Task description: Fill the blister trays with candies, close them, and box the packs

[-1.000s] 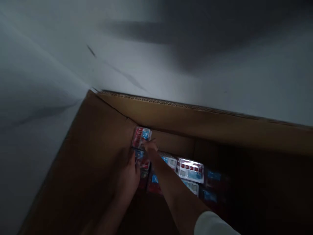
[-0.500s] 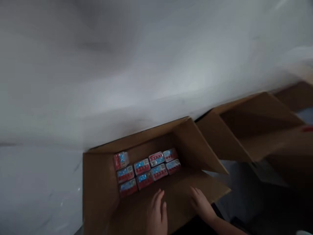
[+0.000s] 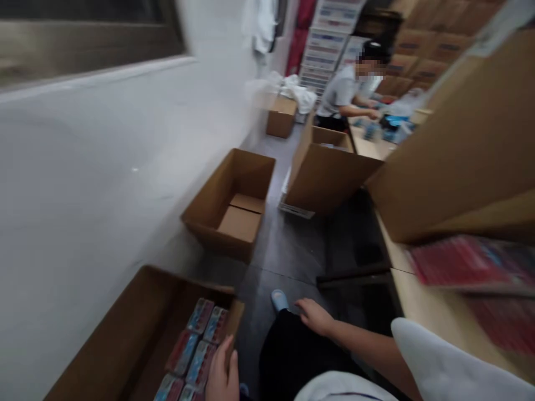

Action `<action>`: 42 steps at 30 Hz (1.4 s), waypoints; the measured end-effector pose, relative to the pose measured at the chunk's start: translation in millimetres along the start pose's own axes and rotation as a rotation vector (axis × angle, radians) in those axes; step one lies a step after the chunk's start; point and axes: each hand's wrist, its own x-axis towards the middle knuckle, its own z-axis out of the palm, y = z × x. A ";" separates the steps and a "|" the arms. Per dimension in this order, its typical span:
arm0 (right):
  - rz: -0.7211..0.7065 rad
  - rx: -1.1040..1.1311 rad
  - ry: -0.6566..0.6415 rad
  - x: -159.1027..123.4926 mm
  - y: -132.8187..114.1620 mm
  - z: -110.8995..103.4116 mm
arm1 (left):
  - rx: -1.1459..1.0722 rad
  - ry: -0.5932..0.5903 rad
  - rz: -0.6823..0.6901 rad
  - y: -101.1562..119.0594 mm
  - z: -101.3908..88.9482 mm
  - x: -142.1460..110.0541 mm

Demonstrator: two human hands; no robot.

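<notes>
At the bottom of the head view, my left hand (image 3: 223, 374) is beside the right wall of a cardboard box (image 3: 104, 334). Its fingers are stretched out, and I cannot tell whether it touches the wall. Inside that box lie several red and blue clear-wrapped packs (image 3: 200, 362) in rows. My right hand (image 3: 316, 317) hangs over my dark-clothed leg with its fingers loosely extended and nothing in them.
Further along the wall stands another open cardboard box (image 3: 240, 223). A third box (image 3: 321, 172) is beside the far table, where a co-worker (image 3: 340, 94) handles blue items. On the right, a wooden table (image 3: 438, 312) bears red packs (image 3: 463, 262) and a large carton (image 3: 468, 150).
The view has swung to the right, so the box of packs is now at lower left. My right hand has left the box; my left stays close to it.
</notes>
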 end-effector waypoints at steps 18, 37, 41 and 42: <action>0.999 1.175 1.190 -161.2 247.4 -164.0 | -0.039 -0.959 0.136 307.1 266.7 73.7; 0.757 1.820 1.059 -215.5 378.7 -283.6 | -0.114 -1.223 0.250 431.4 628.6 51.0; 0.677 1.989 0.992 -212.6 380.6 -273.8 | -0.131 -1.213 0.176 415.0 633.6 56.0; 0.661 2.016 0.985 -210.9 377.6 -270.9 | -0.141 -1.206 0.149 409.6 628.5 56.7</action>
